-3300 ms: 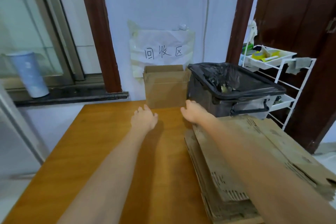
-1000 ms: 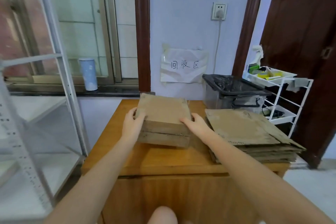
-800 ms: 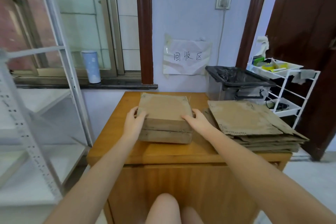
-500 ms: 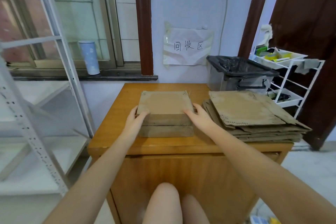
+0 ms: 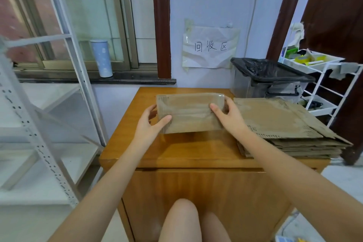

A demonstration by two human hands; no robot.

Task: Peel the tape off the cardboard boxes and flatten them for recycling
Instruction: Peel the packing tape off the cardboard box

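A small brown cardboard box [image 5: 189, 113] is tipped up so a broad taped face points at me, above the wooden table [image 5: 188, 149]. Clear tape shines along its edges and across its middle. My left hand [image 5: 150, 124] grips the box's left end, thumb on the front face and fingers behind. My right hand [image 5: 228, 117] grips the right end the same way. A stack of flattened cardboard [image 5: 284, 129] lies on the right half of the table.
A bin lined with a black bag [image 5: 269, 76] stands at the table's back right. A white wire rack [image 5: 322, 84] is further right and a white metal shelf [image 5: 45, 116] on the left. A blue cup [image 5: 102, 58] sits on the windowsill. My knees [image 5: 182, 220] are below the table front.
The box was lying flat on the table under both hands; now it is lifted and turned up on edge, its taped face toward me. The camera has drawn back and lower.
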